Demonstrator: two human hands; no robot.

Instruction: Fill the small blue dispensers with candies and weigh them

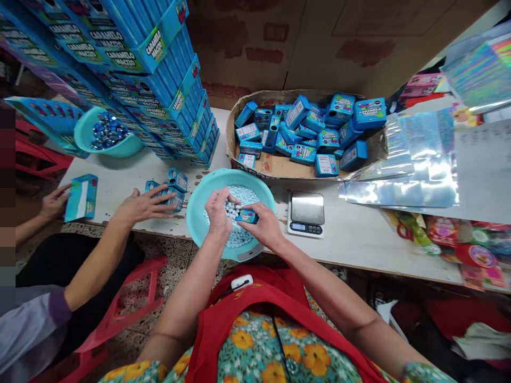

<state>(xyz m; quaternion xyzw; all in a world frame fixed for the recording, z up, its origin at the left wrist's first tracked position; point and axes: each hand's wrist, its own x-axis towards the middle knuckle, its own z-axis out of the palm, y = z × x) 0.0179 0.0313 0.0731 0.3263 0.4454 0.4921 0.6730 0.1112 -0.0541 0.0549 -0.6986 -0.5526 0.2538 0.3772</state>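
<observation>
Both my hands are over a turquoise basin (195, 186) filled with small pale-blue candies (243, 194). My left hand (219, 210) is cupped and closed around some whitish candies (231, 209). Beside it, my right hand (266, 226) grips a small blue candy box (247, 215) from its right side, with the box's left end close to the candies in my left hand. Whether any candies are inside this box I cannot see. Just right of the basin lies a small digital scale (307, 208) with a lit display.
A cardboard tray (275, 167) of blue boxes stands behind the basin. Stacked blue display cartons (171, 101) tower at left. A co-worker's hand (139, 206) touches small boxes (178, 181), the other holds a blue carton (90, 197). Shiny film sheets (403, 186) lie at right.
</observation>
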